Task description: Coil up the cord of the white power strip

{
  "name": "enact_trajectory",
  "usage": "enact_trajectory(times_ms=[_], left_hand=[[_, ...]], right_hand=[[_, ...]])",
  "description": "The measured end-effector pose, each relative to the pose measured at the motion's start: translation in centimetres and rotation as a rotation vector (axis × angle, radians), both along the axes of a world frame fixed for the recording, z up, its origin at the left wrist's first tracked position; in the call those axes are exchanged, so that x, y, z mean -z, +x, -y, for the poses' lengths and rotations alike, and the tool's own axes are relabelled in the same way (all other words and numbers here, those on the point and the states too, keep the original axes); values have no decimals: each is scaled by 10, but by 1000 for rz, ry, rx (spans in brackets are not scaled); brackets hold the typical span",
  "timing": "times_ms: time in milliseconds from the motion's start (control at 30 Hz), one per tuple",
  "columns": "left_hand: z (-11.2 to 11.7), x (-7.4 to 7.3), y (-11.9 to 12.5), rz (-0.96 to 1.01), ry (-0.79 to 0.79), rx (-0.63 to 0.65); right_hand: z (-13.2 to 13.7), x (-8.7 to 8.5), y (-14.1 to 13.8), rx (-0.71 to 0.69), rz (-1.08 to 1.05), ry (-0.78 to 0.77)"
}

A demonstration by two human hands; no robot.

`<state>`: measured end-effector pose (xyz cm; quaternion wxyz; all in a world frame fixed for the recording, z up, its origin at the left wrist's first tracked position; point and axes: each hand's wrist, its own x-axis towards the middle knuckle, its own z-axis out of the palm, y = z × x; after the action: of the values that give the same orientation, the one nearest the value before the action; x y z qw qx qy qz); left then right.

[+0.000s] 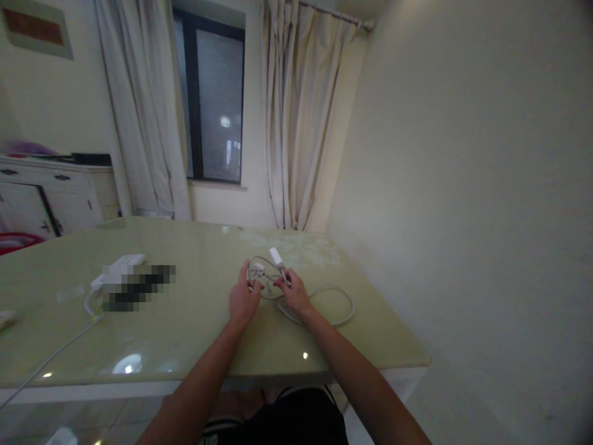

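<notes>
A grey-white cable lies partly coiled on the table, with one wide loop to the right of my hands. My left hand holds the left side of the smaller coil between thumb and fingers. Beside its fingertips, inside that coil, is a white plug with dark prongs. My right hand pinches the cable just below a white rectangular connector, which points up and away from me. Fingers hide parts of the coil where the strands cross.
The glossy pale green table reflects lights. On its left side sit a white power strip with a trailing cord and a pixelated dark object. A wall rises on the right; curtains hang behind.
</notes>
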<state>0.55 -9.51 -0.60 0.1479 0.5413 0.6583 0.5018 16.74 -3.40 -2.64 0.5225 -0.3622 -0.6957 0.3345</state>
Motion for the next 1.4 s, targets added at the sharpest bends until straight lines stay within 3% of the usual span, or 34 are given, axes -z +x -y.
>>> enact_trajectory(times_ms=[200,333,467,533,667,933,1167,1300,1400], left_hand=[[-17,9,-12,61,-69,-18],[-15,12,-11,-200,-143,-95],[-4,15,-7,-471,-143,-243],[-1,15,-5,-515,-150,-178],[-1,13,-3,-515,-151,132],[3,12,1,-592,-71,298],[1,4,2,-388,-152,132],[2,1,1,-389,-125,76],[5,1,4,-397,-224,65]], right_hand=[[-6,-5,23,1,-115,-32],[-9,-6,27,83,-267,-27],[-7,-11,31,58,-404,-185],[-4,-15,33,16,-472,-256],[0,-21,37,-26,-604,-278],[-3,-21,44,-85,-772,-332],[4,-24,41,-262,-799,-400],[8,-24,35,-345,-715,-435],[15,-26,33,-371,-709,-465]])
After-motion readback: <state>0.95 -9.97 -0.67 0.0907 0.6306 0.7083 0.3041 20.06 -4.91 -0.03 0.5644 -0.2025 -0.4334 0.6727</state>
